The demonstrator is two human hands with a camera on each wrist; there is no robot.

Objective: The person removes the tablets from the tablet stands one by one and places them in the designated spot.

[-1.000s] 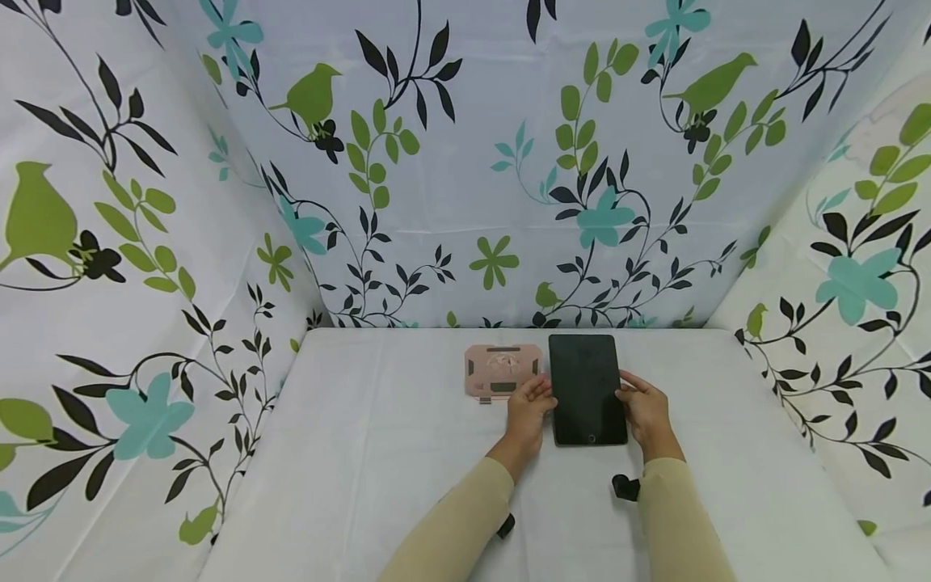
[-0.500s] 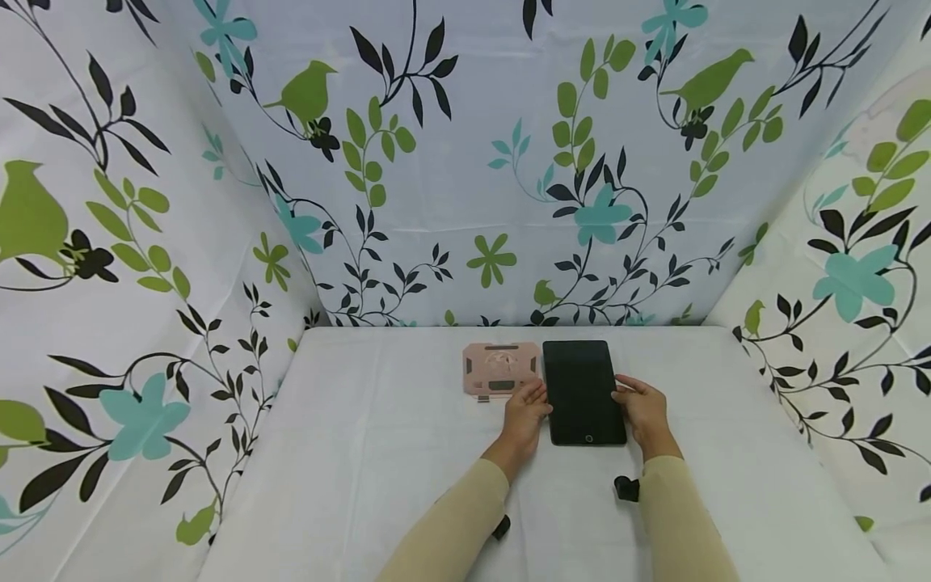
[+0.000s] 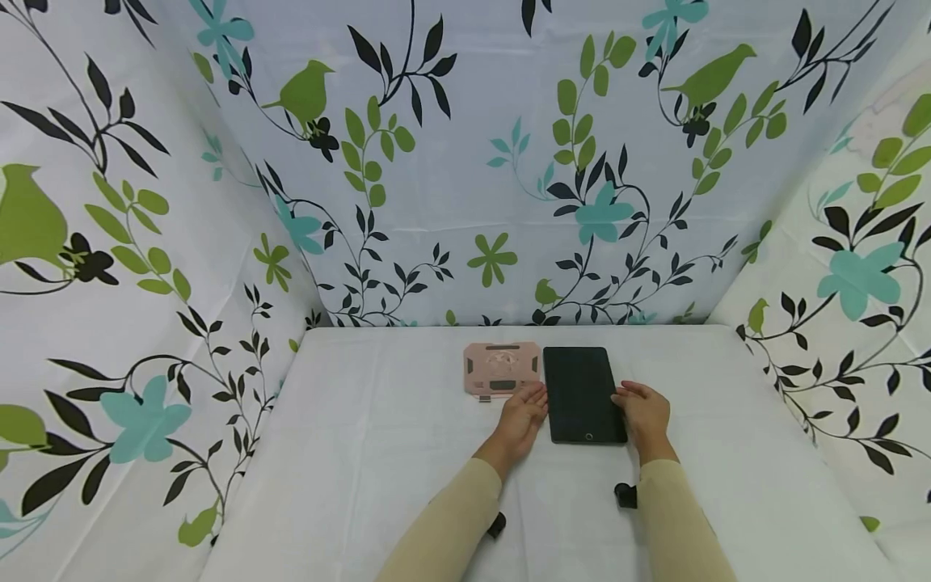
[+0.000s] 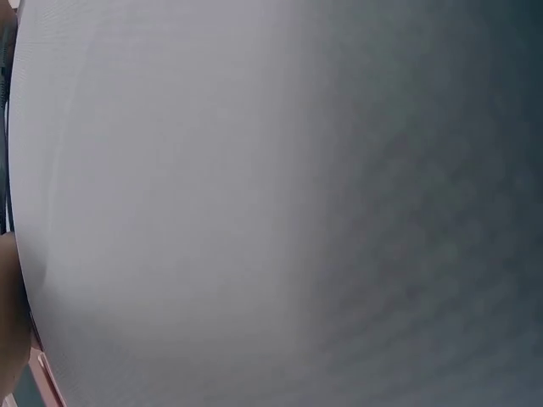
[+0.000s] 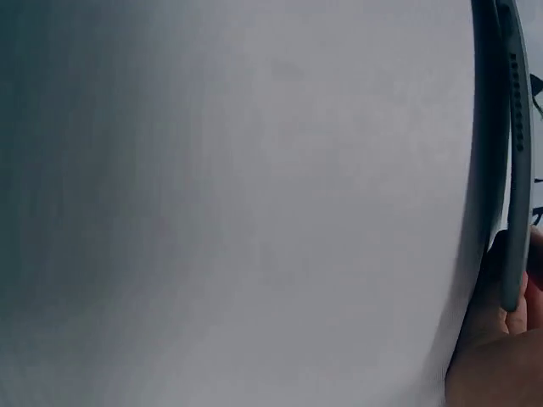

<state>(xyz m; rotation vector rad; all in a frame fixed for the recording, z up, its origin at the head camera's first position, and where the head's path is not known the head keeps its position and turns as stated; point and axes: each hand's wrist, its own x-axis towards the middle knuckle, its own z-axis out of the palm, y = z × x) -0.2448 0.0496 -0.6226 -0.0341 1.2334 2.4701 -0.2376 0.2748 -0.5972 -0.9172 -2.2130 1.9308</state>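
Observation:
A black tablet (image 3: 584, 394) lies screen up on the white table (image 3: 378, 436), just right of a flat pink stand (image 3: 503, 369). My left hand (image 3: 525, 412) rests beside the tablet's left edge with fairly straight fingers touching it, close to the stand's near corner. At the right edge, my right hand (image 3: 640, 408) has its fingers curled on the tablet. In the right wrist view the tablet's thin grey edge (image 5: 513, 170) runs down to my fingers (image 5: 496, 356), which wrap it. The left wrist view is mostly white cloth, with a sliver of the stand (image 4: 44, 383).
Floral-print cloth walls (image 3: 465, 178) close in the table at the back and on both sides. Small black camera mounts sit on my left wrist (image 3: 496, 525) and right wrist (image 3: 624, 495). White cloth stretches left of the stand and right of the tablet.
The tablet's far end was raised and has come down flat onto the table. Both hands sank slightly toward me with it, and the left fingers have straightened along the edge.

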